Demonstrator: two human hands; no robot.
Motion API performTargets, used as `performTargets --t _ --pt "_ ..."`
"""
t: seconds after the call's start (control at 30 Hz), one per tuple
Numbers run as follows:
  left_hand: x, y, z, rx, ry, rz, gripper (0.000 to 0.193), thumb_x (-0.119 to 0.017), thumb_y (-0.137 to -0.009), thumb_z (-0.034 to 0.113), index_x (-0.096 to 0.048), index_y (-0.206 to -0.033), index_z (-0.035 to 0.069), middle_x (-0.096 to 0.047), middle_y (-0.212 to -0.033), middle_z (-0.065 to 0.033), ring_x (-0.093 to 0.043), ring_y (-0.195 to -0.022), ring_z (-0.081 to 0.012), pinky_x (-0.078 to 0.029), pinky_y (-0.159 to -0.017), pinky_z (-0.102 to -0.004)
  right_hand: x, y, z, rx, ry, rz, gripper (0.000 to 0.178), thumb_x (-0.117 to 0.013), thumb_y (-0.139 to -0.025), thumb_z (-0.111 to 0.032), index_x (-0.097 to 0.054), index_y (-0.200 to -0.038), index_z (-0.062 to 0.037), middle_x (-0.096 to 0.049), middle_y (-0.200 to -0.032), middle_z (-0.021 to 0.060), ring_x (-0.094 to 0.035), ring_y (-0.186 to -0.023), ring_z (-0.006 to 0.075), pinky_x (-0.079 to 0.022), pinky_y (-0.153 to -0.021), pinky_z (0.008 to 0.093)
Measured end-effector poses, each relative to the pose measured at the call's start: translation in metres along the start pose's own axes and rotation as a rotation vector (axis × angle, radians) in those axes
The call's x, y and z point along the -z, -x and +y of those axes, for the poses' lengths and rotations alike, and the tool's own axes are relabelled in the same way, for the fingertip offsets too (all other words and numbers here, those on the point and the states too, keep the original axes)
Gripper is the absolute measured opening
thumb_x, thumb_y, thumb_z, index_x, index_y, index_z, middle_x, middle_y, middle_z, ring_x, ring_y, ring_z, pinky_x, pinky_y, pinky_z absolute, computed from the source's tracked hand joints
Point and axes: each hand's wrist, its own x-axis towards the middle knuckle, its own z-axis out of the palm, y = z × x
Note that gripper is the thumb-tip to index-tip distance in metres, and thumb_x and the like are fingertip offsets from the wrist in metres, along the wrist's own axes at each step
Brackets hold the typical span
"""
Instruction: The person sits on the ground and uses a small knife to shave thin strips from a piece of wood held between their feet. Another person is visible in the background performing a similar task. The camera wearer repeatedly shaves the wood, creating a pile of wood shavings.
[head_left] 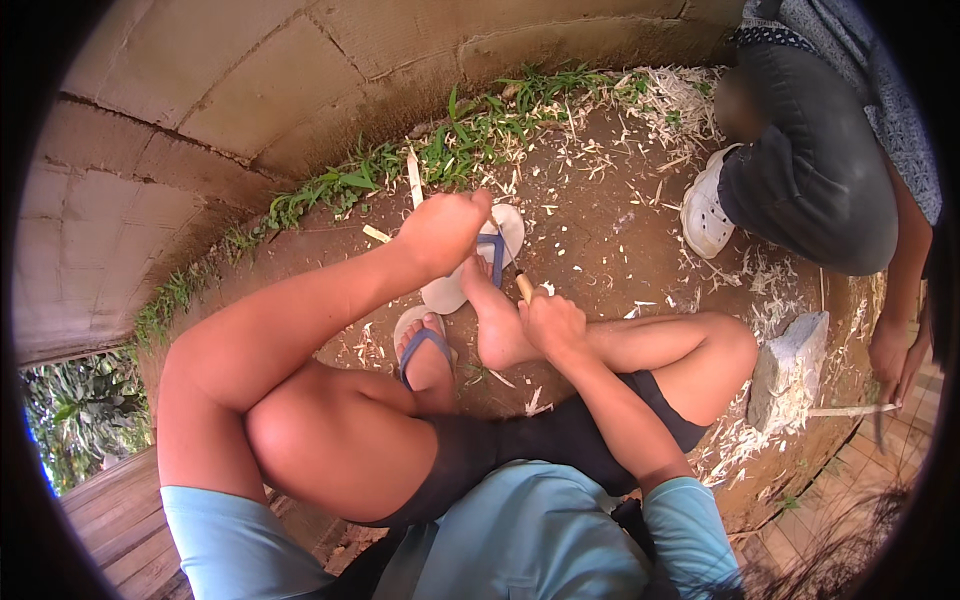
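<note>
The right hand is closed fully round a pale wooden handle, the fingers wrapped and no gap showing. From it a thin dark blade runs up toward the left hand. That hand makes a tight fist, seemingly on the end of a thin strip; the fist hides most of it, and whether strip and blade touch cannot be told. Both things are held above the ground, over a cream slipper with a blue strap.

The strip looks light, likely springy and easily snapped, so a pinch near where it is worked should steady it. The handle looks light, stiff and dry, best gripped round its middle; the blade is probably sharp and no place for fingers.

The right foot lies against that slipper; the left wears its mate. Near the ground's wall-side edge lie a flat wood piece, weeds and shavings. By its right edge, a stone block stands near a co-worker's hand.
</note>
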Motion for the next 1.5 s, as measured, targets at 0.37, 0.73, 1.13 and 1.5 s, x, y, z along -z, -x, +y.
performTargets --t 0.37,0.73,1.13,1.5 --pt "-0.005 0.001 -0.005 0.038 0.023 0.024 0.018 -0.057 -0.075 0.002 -0.046 -0.088 -0.004 -0.061 -0.072 -0.0261 -0.063 -0.071 -0.0426 -0.052 -0.061 -0.0479 0.037 0.016 -0.028 0.153 -0.747 0.571 0.038 -0.050 -0.092 -0.035 -0.050 -0.104 0.0009 -0.066 -0.079 0.0229 -0.065 -0.073 0.0418 -0.049 -0.065 0.0526" --pt "0.003 -0.001 -0.001 0.086 -0.036 0.028 0.017 -0.055 -0.075 0.001 -0.047 -0.089 -0.005 -0.061 -0.073 -0.0265 -0.063 -0.072 -0.0422 -0.052 -0.063 -0.0474 0.004 -0.020 0.006 0.035 -0.557 -0.221 0.033 -0.052 -0.091 -0.033 -0.054 -0.091 -0.0005 -0.064 -0.074 0.0191 -0.064 -0.067 0.0346 -0.050 -0.062 0.0449" --pt "-0.010 -0.007 -0.007 0.037 0.000 0.152 0.012 -0.055 -0.079 0.003 -0.047 -0.085 -0.004 -0.058 -0.063 -0.0264 -0.061 -0.066 -0.0442 -0.050 -0.058 -0.0497 0.027 -0.004 -0.017 -0.058 -0.362 0.176 0.031 -0.049 -0.093 -0.033 -0.048 -0.101 -0.0031 -0.064 -0.076 0.0224 -0.064 -0.074 0.0416 -0.050 -0.064 0.0483" --pt "0.005 -0.005 0.004 0.114 -0.026 -0.023 0.022 -0.059 -0.072 -0.001 -0.048 -0.091 -0.006 -0.063 -0.079 -0.0258 -0.064 -0.077 -0.0407 -0.054 -0.069 -0.0453 0.028 -0.015 -0.011 0.020 -0.360 0.068 0.035 -0.051 -0.091 -0.033 -0.051 -0.105 -0.0013 -0.065 -0.083 0.0236 -0.063 -0.080 0.0430 -0.048 -0.070 0.0514"
